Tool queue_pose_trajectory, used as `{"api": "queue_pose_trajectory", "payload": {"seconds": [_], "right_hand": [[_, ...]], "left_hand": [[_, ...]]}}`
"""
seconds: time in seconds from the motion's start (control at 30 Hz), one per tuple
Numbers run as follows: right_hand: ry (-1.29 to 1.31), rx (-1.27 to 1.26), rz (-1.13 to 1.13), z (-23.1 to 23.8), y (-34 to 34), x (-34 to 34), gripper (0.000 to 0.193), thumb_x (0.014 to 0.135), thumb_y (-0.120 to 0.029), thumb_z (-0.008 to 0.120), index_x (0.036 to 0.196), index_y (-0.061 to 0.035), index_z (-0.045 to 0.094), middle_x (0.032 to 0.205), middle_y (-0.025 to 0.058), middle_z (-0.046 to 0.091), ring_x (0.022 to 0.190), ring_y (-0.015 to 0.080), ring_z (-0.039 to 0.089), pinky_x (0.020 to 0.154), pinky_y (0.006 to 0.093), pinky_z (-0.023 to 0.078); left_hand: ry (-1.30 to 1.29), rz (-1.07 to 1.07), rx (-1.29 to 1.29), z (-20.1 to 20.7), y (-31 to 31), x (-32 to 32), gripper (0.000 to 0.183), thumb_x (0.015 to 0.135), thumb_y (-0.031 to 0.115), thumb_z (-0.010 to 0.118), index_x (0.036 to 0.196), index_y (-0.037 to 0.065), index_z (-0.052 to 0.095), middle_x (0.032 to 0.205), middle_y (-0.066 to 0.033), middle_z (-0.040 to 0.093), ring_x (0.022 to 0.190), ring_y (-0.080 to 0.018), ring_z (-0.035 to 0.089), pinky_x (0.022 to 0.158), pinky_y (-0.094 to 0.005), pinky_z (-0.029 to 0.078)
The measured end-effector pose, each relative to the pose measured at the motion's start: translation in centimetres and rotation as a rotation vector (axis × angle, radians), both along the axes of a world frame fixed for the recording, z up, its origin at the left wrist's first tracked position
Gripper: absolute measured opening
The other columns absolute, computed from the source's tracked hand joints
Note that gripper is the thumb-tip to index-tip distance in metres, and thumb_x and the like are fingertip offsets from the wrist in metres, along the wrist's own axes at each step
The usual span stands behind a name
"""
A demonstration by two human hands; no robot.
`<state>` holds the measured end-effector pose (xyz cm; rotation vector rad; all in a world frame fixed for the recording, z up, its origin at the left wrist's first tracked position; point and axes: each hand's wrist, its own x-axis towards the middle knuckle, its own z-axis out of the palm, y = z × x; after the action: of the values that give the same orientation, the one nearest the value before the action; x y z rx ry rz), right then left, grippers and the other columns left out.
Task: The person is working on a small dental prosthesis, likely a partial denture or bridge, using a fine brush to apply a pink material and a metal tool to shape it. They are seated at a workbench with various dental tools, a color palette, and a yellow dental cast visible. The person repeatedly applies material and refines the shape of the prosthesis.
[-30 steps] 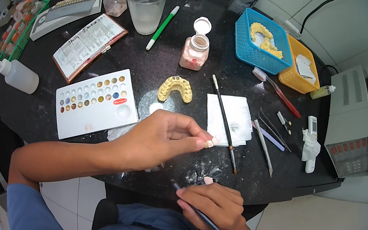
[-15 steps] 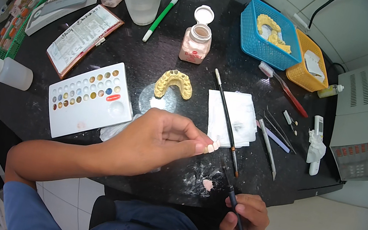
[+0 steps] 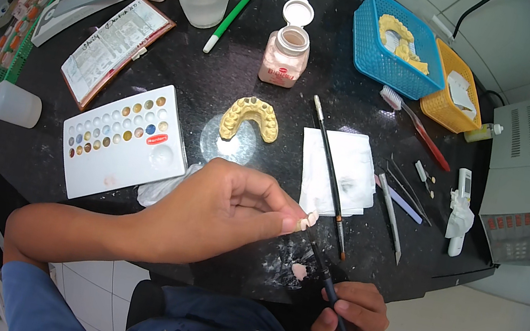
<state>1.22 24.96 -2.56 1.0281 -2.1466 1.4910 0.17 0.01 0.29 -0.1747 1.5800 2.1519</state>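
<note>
Between the thumb and fingers of my left hand [image 3: 228,212] is a small dental bridge [image 3: 307,221] of whitish, tooth-shaped crowns. My right hand [image 3: 355,316], lower right, is closed round a slim dark-handled tool [image 3: 333,293]. Its thin tip points up to the left and reaches the bridge's lower edge; whether it touches, I cannot tell. Below the bridge, a small pink lump [image 3: 299,271] lies amid white powder on the black worktop. Beyond my left hand stands a yellowish dental arch model [image 3: 250,119].
A paintbrush [image 3: 329,173] lies across a folded white tissue [image 3: 361,161]. Right of it are a metal carver [image 3: 391,220] and tweezers [image 3: 409,191]. A stain palette [image 3: 123,144] sits left, an open jar of pinkish powder [image 3: 286,56] at the back, and blue [image 3: 395,68] and yellow baskets [image 3: 440,115] back right.
The dark tool's tip has risen to the bridge, which is tilted differently in my left fingers. The whole view has shifted slightly.
</note>
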Motion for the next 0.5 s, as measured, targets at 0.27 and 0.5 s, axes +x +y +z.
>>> {"api": "queue_pose_trajectory", "payload": {"seconds": [0.27, 0.5], "right_hand": [[-0.008, 0.031, -0.003, 0.02, 0.09, 0.07, 0.026, 0.072, -0.006, 0.073, 0.092, -0.0064, 0.057, 0.078, 0.0107, 0.065, 0.061, 0.0220, 0.067, 0.052, 0.0285, 0.053], [-0.027, -0.017, -0.010, 0.01, 0.09, 0.10, 0.024, 0.073, -0.006, 0.073, 0.091, -0.0049, 0.058, 0.078, 0.0123, 0.065, 0.061, 0.0224, 0.066, 0.051, 0.0287, 0.054]], "left_hand": [[-0.009, 0.005, 0.018, -0.03, 0.04, -0.05, 0.012, 0.091, 0.010, 0.063, 0.092, -0.002, 0.065, 0.108, -0.0142, 0.066, 0.095, -0.0102, 0.063, 0.084, -0.0225, 0.051], [-0.010, 0.005, 0.029, 0.02, 0.04, -0.03, 0.012, 0.090, 0.010, 0.064, 0.092, -0.002, 0.065, 0.108, -0.0145, 0.066, 0.093, -0.0098, 0.063, 0.082, -0.0217, 0.051]]}}
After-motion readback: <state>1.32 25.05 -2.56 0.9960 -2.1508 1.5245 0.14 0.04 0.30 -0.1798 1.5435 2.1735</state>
